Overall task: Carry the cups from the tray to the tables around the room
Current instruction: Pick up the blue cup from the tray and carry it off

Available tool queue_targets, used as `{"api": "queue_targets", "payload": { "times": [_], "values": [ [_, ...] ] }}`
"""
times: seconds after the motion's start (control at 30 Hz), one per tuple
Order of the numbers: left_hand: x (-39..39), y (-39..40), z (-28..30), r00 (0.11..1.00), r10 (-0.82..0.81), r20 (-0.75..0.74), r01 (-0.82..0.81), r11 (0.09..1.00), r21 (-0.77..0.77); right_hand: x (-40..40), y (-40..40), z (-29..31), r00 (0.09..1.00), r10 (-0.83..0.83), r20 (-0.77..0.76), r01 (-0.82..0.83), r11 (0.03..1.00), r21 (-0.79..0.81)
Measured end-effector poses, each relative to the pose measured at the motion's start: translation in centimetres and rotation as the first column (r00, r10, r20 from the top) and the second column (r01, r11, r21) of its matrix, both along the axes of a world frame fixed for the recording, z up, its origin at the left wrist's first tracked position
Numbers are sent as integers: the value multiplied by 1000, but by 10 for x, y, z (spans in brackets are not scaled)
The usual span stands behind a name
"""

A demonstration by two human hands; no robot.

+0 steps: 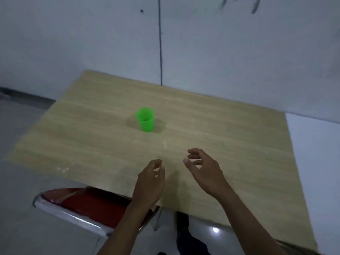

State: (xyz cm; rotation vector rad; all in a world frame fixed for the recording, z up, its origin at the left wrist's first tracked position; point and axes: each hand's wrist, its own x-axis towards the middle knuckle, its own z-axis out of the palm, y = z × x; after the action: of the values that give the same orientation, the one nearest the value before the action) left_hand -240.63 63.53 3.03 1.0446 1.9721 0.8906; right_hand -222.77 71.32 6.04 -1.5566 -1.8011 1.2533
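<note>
Near the middle of the frame we see a green cup (145,119) standing upright on a light wooden table (230,129), apart from both hands. Lower down, our left hand (150,182) and right hand (203,169) hover over the table's near edge, fingers loosely curled and holding nothing. At lower left, a red chair (88,205) sits partly under the table.
</note>
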Motion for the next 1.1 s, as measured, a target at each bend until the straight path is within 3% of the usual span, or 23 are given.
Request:
{"api": "queue_targets", "payload": {
  "times": [0.2, 0.33, 0.5, 0.67, 0.93, 1.1],
  "values": [
    [49, -34, 22, 962, -271, -35, 273, 958, 83, 83, -95, 9, 962, -273, -17, 272, 962, -30],
    [95, -43, 27, 857, -507, -97, 514, 853, 88, 141, -158, 6, 888, -459, -14, 458, 887, -61],
    [166, -66, 22, 608, -777, -163, 788, 616, 4, 206, -243, -8, 718, -696, 15, 695, 714, -90],
    [255, -101, 18, 308, -928, -211, 945, 324, -46, 264, -338, -14, 539, -839, 81, 840, 527, -131],
    [376, -190, 15, -133, -952, -276, 977, -79, -199, 329, -485, -20, 320, -938, 129, 942, 301, -151],
    [443, -255, 23, -247, -929, -275, 956, -188, -223, 367, -559, -21, 204, -972, 114, 973, 188, -136]
  ]
}}
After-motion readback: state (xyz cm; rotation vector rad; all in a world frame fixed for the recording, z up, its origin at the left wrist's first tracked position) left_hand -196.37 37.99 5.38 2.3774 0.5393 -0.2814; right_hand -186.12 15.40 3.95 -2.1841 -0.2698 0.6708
